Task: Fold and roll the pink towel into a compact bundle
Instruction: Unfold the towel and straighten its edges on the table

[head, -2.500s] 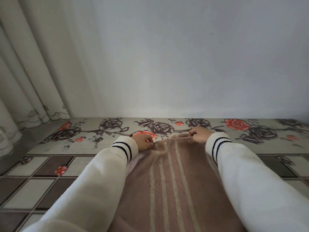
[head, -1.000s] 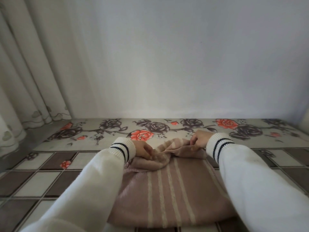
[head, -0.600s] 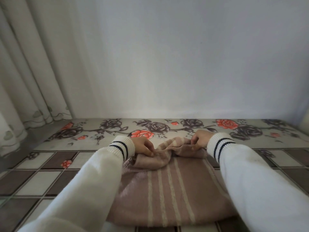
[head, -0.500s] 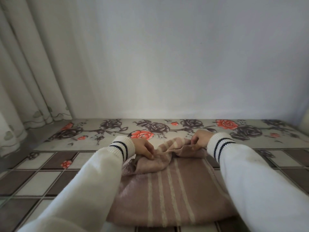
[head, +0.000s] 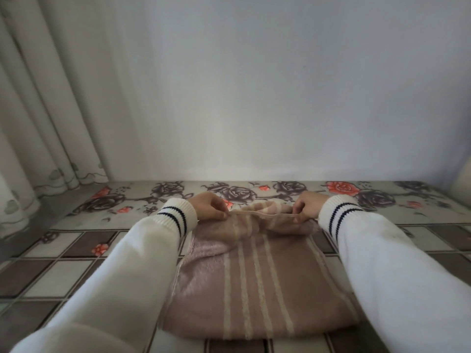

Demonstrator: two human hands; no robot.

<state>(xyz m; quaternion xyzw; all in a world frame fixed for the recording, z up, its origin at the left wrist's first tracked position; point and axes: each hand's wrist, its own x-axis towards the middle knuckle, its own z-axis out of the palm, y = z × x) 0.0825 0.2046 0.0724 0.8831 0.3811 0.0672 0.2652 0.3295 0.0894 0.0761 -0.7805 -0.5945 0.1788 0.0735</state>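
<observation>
The pink towel (head: 254, 281) with pale lengthwise stripes lies folded on the patterned surface in front of me. Its far edge is bunched and lifted into a loose fold. My left hand (head: 207, 206) pinches the far-left corner of that edge. My right hand (head: 307, 206) pinches the far-right corner. Both arms wear white sleeves with two dark cuff stripes, and they cover the towel's side edges.
The surface (head: 63, 266) has brown and white tile print near me and a rose border (head: 239, 193) along the far side. A plain white wall (head: 254, 98) rises right behind it. Pale curtains (head: 38, 123) hang at the left.
The flat far edge I held stretched out has been drawn toward me and bunched into a raised fold. Over the last half second my hands moved slightly apart along that edge.
</observation>
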